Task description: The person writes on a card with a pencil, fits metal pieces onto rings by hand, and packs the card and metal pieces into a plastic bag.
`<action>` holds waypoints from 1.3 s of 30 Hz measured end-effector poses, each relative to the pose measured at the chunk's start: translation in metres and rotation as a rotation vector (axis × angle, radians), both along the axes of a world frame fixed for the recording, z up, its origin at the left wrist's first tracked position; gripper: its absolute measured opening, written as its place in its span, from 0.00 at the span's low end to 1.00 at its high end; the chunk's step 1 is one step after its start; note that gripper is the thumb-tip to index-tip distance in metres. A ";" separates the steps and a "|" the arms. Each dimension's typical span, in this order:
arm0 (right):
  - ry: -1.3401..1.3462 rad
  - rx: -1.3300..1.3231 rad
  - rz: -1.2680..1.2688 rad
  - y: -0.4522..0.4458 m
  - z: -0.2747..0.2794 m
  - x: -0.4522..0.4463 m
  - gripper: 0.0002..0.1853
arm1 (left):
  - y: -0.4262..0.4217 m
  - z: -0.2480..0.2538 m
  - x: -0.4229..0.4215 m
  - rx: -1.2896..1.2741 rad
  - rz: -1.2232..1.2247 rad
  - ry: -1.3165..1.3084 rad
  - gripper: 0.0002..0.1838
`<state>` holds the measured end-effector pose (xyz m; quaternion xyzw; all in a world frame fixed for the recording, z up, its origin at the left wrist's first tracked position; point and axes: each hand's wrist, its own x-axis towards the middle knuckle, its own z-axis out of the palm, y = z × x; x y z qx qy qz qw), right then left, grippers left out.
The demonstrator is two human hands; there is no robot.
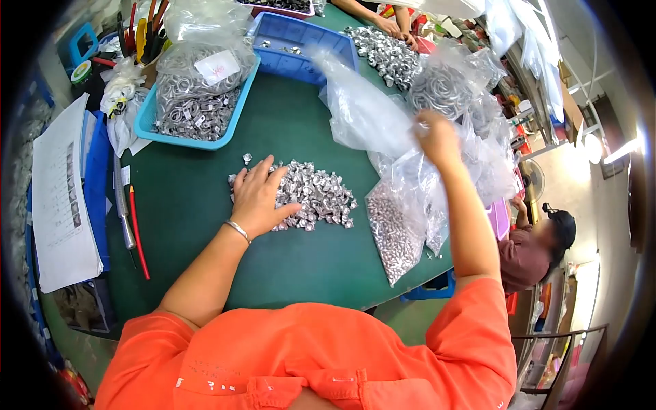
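My left hand lies with spread fingers on the left side of a loose pile of small silvery metal parts. A bracelet circles that wrist. My right hand is raised over the right side of the table, slightly blurred, its fingers curled at a clear plastic bag; the exact grip is partly hidden. Small shiny pieces fill the lower part of this bag near the table's front edge. Behind the right hand, another clear bag contains silvery ring-shaped parts. One loose metal part lies just beyond my left hand.
A light-blue basket holds bagged metal parts. Farther back stand a blue bin and a heap of metal parts, near another person's hands. A red pen and papers lie left. Another person is at the right.
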<state>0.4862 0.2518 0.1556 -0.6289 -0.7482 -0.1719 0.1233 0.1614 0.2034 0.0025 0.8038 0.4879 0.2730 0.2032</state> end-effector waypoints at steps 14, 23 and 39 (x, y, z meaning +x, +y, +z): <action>0.994 -0.111 -0.332 0.075 -0.063 0.064 0.07 | 0.001 0.000 -0.001 0.022 -0.012 -0.030 0.38; 0.222 0.456 -0.707 0.039 -0.015 0.100 0.16 | 0.002 -0.005 0.000 0.041 -0.002 -0.033 0.33; -0.039 -0.324 0.152 0.010 -0.128 -0.091 0.04 | 0.002 0.001 0.003 0.014 0.010 0.005 0.33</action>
